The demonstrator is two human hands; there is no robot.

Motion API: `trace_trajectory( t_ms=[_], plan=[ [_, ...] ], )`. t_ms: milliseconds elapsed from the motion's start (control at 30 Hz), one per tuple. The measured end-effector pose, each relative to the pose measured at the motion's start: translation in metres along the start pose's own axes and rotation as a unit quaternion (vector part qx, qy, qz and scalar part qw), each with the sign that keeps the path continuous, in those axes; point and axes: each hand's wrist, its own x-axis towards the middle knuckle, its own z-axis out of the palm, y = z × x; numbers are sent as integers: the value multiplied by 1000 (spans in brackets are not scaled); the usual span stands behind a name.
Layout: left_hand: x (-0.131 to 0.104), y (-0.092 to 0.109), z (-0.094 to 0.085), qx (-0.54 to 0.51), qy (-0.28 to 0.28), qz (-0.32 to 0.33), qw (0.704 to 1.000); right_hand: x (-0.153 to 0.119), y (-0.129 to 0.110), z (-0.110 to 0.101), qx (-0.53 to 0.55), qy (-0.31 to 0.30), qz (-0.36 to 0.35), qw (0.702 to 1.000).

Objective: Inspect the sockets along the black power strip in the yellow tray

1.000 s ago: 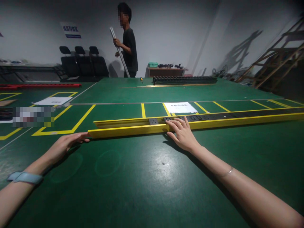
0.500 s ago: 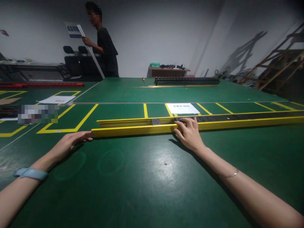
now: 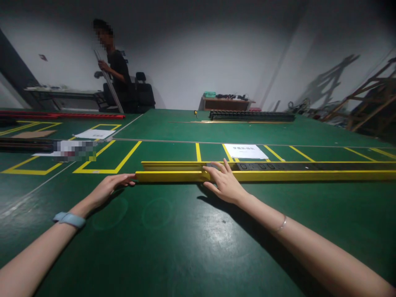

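Observation:
A long yellow channel (image 3: 168, 177) lies across the green table, its trough facing up. Toward its right part sits a black strip (image 3: 297, 166) with several socket outlets. A small grey socket module (image 3: 211, 165) rests in the channel farther left, partly covered by my right fingers. My left hand (image 3: 113, 184) is at the channel's left end, fingers stretched out and fingertips against it. Over the trough, my right hand (image 3: 224, 181) has its fingers apart, with the thumb on the near side. Its fingertips are at the socket module; whether they press on it cannot be told.
Behind the channel, a printed sheet (image 3: 246, 151) lies among yellow tape markings. Black strips (image 3: 252, 116) and a screwdriver (image 3: 196, 113) are farther back. Red strips (image 3: 62, 115) lie at the far left. A person (image 3: 116, 70) beyond the table holds long pale bars (image 3: 113, 90).
My right hand has moved left along the channel to the grey socket module. My left hand stays at the channel's end. The view has shifted, and the person behind has moved left.

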Motion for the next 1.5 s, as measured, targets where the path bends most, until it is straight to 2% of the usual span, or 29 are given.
trace_trajectory(
  t_ms=[167, 367, 633, 867, 1000, 1167, 1500],
  plan=[
    [-1, -2, -1, 10, -5, -7, 1000, 1, 4, -3, -17, -8, -8, 1000],
    [-7, 9, 3, -8, -21, 0, 1000, 4, 9, -6, -33, -7, -37, 999],
    [-11, 16, 6, -15, -16, 21, 1000, 20, 17, -4, -56, -10, -92, 994],
    [-17, 32, 29, 62, 1, 38, 997, 39, 27, -2, -13, -36, -110, 993],
    [-10, 27, 40, 72, 35, 29, 996, 40, 42, -6, 11, -66, -129, 989],
    [-2, 18, 39, 72, 33, 41, 996, 44, 53, -7, 23, -79, -158, 984],
    [-2, 21, 41, 69, 45, 41, 996, 46, 60, -1, 44, -71, -163, 983]
  ],
)
